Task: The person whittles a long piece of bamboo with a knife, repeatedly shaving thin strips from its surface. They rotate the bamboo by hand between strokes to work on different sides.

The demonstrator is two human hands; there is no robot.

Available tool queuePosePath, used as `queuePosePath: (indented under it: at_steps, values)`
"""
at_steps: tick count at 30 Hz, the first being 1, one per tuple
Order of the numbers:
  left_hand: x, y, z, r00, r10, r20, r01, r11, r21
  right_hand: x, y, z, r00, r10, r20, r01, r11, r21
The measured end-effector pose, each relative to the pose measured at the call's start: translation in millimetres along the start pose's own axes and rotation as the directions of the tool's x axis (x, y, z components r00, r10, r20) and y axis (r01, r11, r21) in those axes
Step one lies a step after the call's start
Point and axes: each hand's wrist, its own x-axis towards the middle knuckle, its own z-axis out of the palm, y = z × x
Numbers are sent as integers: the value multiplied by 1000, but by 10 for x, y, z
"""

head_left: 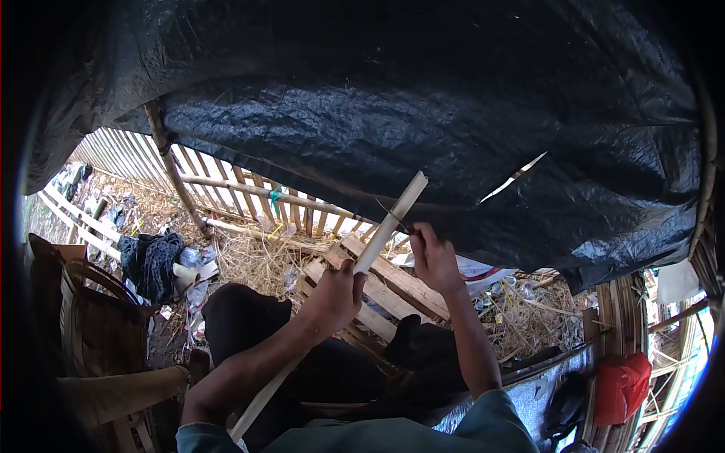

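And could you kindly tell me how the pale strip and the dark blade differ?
The pale strip is long and broad, while the dark blade is slender and much shorter. The strip slants up toward the right; the blade slants the other way across it, near its upper end. The left hand grips the strip, the right hand the blade. Both are held.
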Motion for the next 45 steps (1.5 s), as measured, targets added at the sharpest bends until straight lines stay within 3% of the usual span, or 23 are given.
queuePosePath:
  at_steps: [3,6,9,12,15,16,19,22,25,28,29,31,33,37,38,39,40,41,42,44,45]
  values:
    - [-12,35,-14,999,-50,-17,50,998,-23,-33,-155,82,997,-51,60,51,999,-5]
    - [-21,-11,24,997,1,-78,-3,1000,-26,-69,-133,192,993,-51,107,51,999,3]
    - [-14,-29,14,995,38,-89,-40,999,-24,-39,-94,203,998,21,55,-28,992,127]
    - [-16,36,-59,997,-74,3,74,993,-93,5,-116,72,973,193,128,-210,969,130]
    - [-17,-53,-14,998,53,-34,-54,998,-22,16,39,58,999,-9,41,1,980,198]
    - [-18,-58,-16,998,55,-31,-56,998,-31,26,74,23,996,-21,85,7,985,170]
    - [-23,-86,-23,997,72,-31,-73,996,-47,22,93,20,999,29,29,-32,991,130]
    - [-40,-105,3,996,86,-33,-88,995,-46,19,67,9,955,261,139,-276,956,104]
    - [-51,-80,1,999,48,-11,-48,998,-47,29,3,29,962,260,81,-260,966,-6]
    - [-63,-36,-8,1000,22,12,-21,998,-60,30,-120,21,992,98,77,-94,994,-59]
    - [-67,-24,-3,1000,19,12,-18,998,-56,35,-213,39,991,-130,0,129,984,-120]
    - [-58,-28,17,999,36,6,-36,998,-57,-18,-400,53,974,-164,155,183,976,-120]
    - [-68,-60,36,998,65,-12,-65,996,-68,-63,-550,44,946,-101,308,179,955,-238]
    - [-86,-119,72,995,99,-16,-99,995,-31,-73,-370,164,960,-237,152,267,938,-223]
    - [-96,-96,54,998,56,2,-56,998,-4,-72,-133,263,967,-234,97,252,933,-257]
    - [-115,-100,42,999,36,34,-36,999,10,41,49,283,991,-131,-21,114,922,-370]
    - [-164,-105,44,997,11,74,-13,1000,20,224,321,143,983,165,-79,-183,864,-469]
    - [-213,-92,61,993,-13,114,10,1000,28,397,668,-38,899,367,-240,-439,764,-473]
    - [-237,45,15,991,-17,136,25,998,-62,471,982,-235,809,498,-311,-586,716,-379]
    - [-153,-112,43,996,90,-3,-90,996,-15,401,1229,-395,770,526,-360,-618,755,-218]
    - [-131,-171,41,988,134,-72,-135,991,0,382,1165,-330,799,486,-355,-575,790,-212]
